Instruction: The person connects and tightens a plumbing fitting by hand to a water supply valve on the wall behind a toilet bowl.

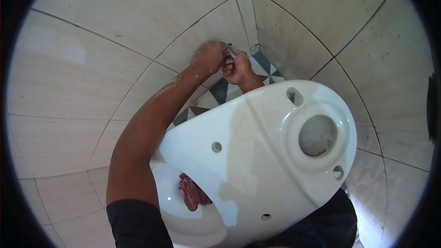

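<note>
Low on the tiled wall near the corner, both my hands meet at a small shiny metal fitting [231, 51]. My left hand [210, 58] is closed against it from the left, with its fingertips partly hidden. My right hand [238, 67] is closed round the fitting from the right, palm side showing. The fingers cover most of the fitting, so its exact kind cannot be made out. Below my hands a white ceramic toilet [202, 133] stands close, its top with a large round hole facing me. My right forearm goes behind its edge.
A crumpled dark pink cloth [193, 193] lies in the toilet bowl. Patterned grey and white floor tiles [220, 93] show between the toilet and the wall. Beige tiled walls [294, 23] close in on both sides and meet just beyond my hands.
</note>
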Demonstrator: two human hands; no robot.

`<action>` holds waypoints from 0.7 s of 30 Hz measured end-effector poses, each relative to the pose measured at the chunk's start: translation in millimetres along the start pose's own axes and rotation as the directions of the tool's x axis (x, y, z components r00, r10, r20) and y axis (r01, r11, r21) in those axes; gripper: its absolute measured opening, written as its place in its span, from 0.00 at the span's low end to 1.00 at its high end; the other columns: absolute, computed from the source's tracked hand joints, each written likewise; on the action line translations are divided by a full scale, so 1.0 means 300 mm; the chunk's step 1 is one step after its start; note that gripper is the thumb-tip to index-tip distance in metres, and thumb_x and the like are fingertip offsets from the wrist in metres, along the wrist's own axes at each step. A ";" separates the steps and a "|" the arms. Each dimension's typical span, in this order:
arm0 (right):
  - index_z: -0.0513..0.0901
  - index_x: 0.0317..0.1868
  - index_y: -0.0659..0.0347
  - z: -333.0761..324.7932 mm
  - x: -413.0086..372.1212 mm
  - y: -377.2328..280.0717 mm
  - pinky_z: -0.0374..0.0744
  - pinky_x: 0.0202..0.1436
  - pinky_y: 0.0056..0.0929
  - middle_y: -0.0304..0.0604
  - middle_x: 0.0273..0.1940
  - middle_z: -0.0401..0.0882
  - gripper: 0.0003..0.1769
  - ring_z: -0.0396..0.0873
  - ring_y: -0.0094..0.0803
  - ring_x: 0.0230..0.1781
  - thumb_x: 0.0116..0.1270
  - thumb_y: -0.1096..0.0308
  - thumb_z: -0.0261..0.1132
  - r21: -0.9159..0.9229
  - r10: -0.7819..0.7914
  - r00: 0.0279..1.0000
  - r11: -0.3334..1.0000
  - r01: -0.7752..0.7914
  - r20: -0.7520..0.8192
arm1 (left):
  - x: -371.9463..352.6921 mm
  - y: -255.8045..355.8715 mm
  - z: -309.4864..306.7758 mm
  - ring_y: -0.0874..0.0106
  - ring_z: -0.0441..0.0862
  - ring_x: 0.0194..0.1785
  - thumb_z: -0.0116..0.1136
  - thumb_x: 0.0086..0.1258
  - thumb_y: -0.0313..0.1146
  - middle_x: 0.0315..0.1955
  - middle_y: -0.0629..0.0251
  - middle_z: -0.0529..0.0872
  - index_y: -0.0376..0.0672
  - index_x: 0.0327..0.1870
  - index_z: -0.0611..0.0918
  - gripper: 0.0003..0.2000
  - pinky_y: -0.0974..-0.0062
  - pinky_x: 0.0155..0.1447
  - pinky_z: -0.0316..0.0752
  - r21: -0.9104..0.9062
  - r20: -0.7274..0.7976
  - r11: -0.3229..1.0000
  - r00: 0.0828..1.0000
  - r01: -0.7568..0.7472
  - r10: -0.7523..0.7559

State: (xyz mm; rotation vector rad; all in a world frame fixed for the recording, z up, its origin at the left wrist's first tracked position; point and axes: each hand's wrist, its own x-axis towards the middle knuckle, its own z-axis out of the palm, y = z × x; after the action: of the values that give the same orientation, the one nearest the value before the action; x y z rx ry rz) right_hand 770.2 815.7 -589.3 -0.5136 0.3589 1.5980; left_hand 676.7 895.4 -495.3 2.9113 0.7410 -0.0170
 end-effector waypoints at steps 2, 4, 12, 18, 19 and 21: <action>0.77 0.39 0.51 0.002 -0.023 0.011 0.63 0.20 0.26 0.34 0.21 0.72 0.21 0.67 0.26 0.16 0.77 0.42 0.53 -0.160 -0.117 0.989 0.982 0.102 -0.093 | -0.004 0.008 0.001 0.45 0.86 0.41 0.55 0.74 0.36 0.34 0.46 0.88 0.37 0.39 0.84 0.11 0.49 0.49 0.79 -0.008 -0.022 1.000 1.000 0.003 -0.003; 0.78 0.46 0.53 -0.020 -0.011 0.041 0.68 0.22 0.31 0.40 0.24 0.76 0.24 0.72 0.30 0.19 0.77 0.40 0.52 -0.323 -0.239 0.957 0.930 0.177 -0.162 | -0.009 0.008 -0.001 0.44 0.85 0.44 0.55 0.74 0.37 0.34 0.44 0.88 0.37 0.40 0.84 0.12 0.48 0.51 0.78 -0.017 -0.027 0.999 0.999 0.030 -0.031; 0.78 0.47 0.62 0.009 -0.127 0.090 0.85 0.36 0.49 0.57 0.34 0.82 0.14 0.88 0.52 0.35 0.69 0.61 0.65 -0.819 -0.744 0.427 -0.573 -0.015 0.513 | -0.013 0.024 -0.015 0.42 0.85 0.44 0.57 0.73 0.37 0.36 0.42 0.88 0.36 0.41 0.84 0.11 0.47 0.52 0.79 -0.024 -0.037 1.000 0.999 0.014 -0.014; 0.79 0.35 0.63 -0.032 -0.027 0.053 0.82 0.28 0.50 0.56 0.29 0.82 0.13 0.85 0.56 0.27 0.67 0.60 0.66 -0.730 -0.692 0.270 -0.679 0.072 0.670 | -0.019 0.027 -0.021 0.42 0.84 0.44 0.58 0.72 0.36 0.35 0.42 0.87 0.36 0.40 0.85 0.11 0.47 0.52 0.78 -0.063 -0.051 0.997 0.998 0.039 -0.042; 0.79 0.35 0.63 -0.037 -0.024 0.050 0.82 0.28 0.50 0.56 0.29 0.82 0.13 0.85 0.56 0.27 0.67 0.60 0.66 -0.726 -0.687 0.273 -0.684 0.072 0.674 | -0.016 0.024 -0.020 0.42 0.84 0.44 0.58 0.72 0.36 0.35 0.42 0.87 0.36 0.40 0.85 0.11 0.47 0.52 0.78 -0.083 -0.063 0.996 0.998 0.018 -0.023; 0.78 0.34 0.63 -0.041 -0.020 0.053 0.82 0.30 0.52 0.58 0.28 0.82 0.14 0.85 0.57 0.28 0.68 0.59 0.66 -0.766 -0.714 0.288 -0.628 0.138 0.638 | -0.011 0.017 -0.019 0.42 0.84 0.44 0.59 0.71 0.36 0.34 0.42 0.87 0.36 0.40 0.85 0.10 0.48 0.53 0.78 -0.107 -0.042 0.994 0.999 0.025 -0.030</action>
State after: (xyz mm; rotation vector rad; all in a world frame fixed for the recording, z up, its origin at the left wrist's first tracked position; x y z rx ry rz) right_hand 756.1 802.7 -597.8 -1.9286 -1.0669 -0.0821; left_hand 676.2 890.0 -488.7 2.8091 0.7642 0.0813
